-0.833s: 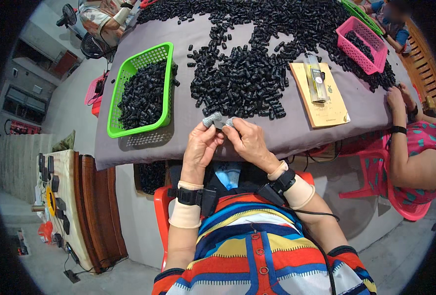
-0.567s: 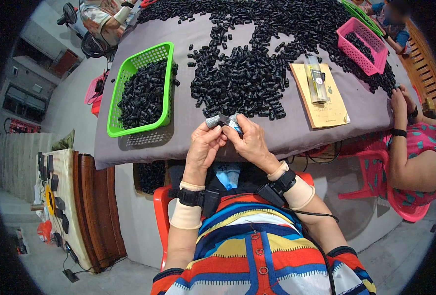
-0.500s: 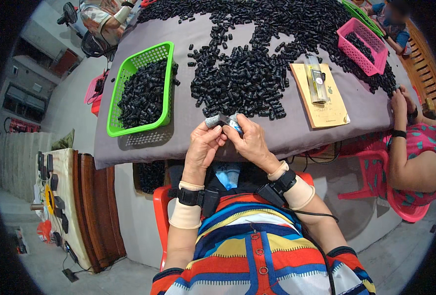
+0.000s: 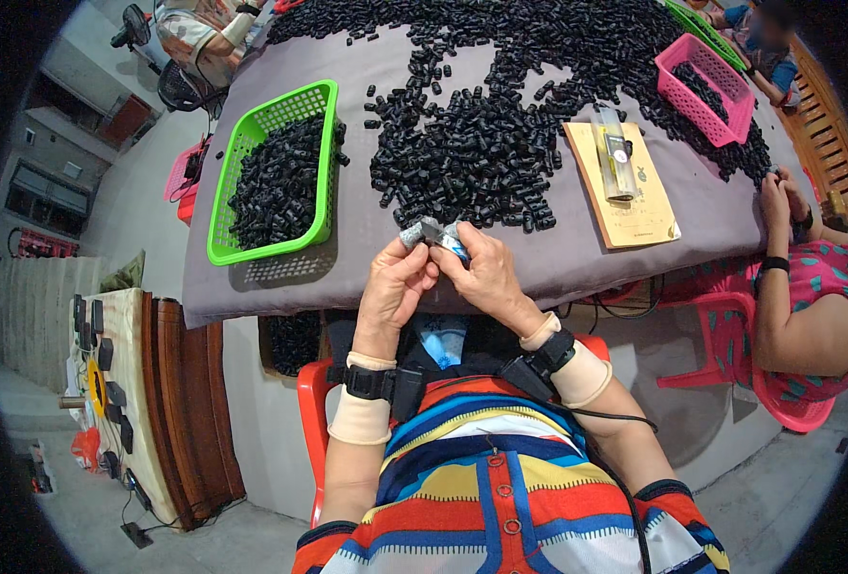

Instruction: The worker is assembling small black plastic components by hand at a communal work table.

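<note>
My left hand [image 4: 395, 287] and my right hand [image 4: 486, 277] meet at the table's near edge, both closed with fingertips pinched. Grey wraps cover a fingertip on each. Between them sits a small black piece [image 4: 432, 231], held by my left fingers; it resembles the piled pieces, though its exact kind is too small to make out. Under my right fingers shows a small blue-and-white thing [image 4: 456, 247], mostly hidden by the grip. Just beyond the hands lies a heap of small black cylindrical pieces [image 4: 467, 158].
A green basket [image 4: 332, 172] of black pieces stands at left. At right lie a yellowish notepad [image 4: 625, 220] and a clear ruler-like strip [image 4: 618, 177]. A pink basket [image 4: 668, 91] sits farther right. A co-worker's hands [image 4: 783, 196] work at the right edge.
The black piece between my fingers has turned slightly and shows more of itself. Both hands stay in nearly the same place.
</note>
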The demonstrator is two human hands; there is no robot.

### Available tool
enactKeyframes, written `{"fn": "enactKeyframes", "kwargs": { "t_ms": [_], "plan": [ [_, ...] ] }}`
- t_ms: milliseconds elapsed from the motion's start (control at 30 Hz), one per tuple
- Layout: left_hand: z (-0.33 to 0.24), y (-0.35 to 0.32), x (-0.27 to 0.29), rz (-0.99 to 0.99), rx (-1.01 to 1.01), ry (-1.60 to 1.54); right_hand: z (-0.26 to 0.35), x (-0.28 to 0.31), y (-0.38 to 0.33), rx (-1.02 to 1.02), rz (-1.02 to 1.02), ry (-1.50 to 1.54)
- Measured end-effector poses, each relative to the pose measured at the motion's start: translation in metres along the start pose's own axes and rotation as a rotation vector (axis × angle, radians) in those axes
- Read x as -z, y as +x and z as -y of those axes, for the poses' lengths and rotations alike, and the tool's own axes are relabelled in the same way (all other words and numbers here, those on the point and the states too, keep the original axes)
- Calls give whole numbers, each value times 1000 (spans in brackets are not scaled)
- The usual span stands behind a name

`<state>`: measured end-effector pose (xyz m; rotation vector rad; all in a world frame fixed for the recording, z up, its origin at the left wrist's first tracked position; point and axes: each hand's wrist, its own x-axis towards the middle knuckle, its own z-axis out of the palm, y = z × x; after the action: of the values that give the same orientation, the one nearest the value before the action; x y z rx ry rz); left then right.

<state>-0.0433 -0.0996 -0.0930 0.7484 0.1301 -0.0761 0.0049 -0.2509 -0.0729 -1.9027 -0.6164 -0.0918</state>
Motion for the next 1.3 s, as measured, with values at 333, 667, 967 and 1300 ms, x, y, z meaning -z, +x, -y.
{"fn": "enactKeyframes", "kwargs": {
  "t_ms": [333, 667, 967, 1300],
  "plan": [
    [-4, -1, -2, -73, -18, -2, 1, 2, 0, -8, 3, 110],
    [-2, 0, -2, -138, -23, -2, -5, 4, 0, 41, 40, 52],
    [-3, 0, 1, -75, -29, -14, 4, 7, -2, 155, 78, -43],
    [-1, 0, 4, -54, -25, -5, 2, 4, -3, 185, 65, -57]
  ]
}}
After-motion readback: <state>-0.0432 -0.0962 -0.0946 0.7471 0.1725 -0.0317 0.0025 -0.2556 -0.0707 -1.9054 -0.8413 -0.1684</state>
